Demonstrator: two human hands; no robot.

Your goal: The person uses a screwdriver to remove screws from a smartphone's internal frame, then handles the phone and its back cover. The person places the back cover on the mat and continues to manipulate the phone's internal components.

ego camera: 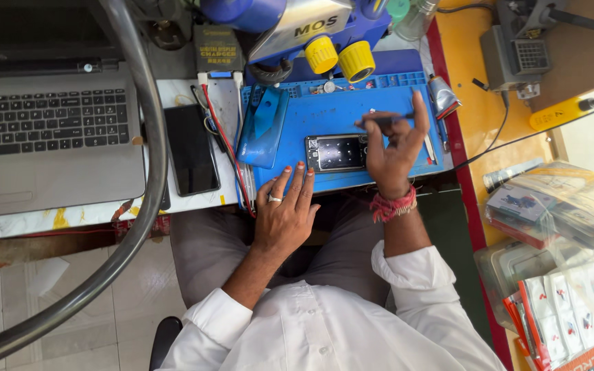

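- Left hand [284,213]: flat and released, fingers spread on the front edge of the blue work mat [331,117], just beside the opened phone [336,152].
- Right hand [392,152]: grasping a thin dark tool [383,120], tip held over the phone's right end.
- Opened phone: lying flat mid-mat on the tabletop [173,89].
- Black phone [191,150]: left of mat.

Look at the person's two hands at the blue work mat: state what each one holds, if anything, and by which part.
The right hand pinches a slim dark tool near its middle, above the opened phone. The left hand holds nothing; its fingertips rest on the blue mat.
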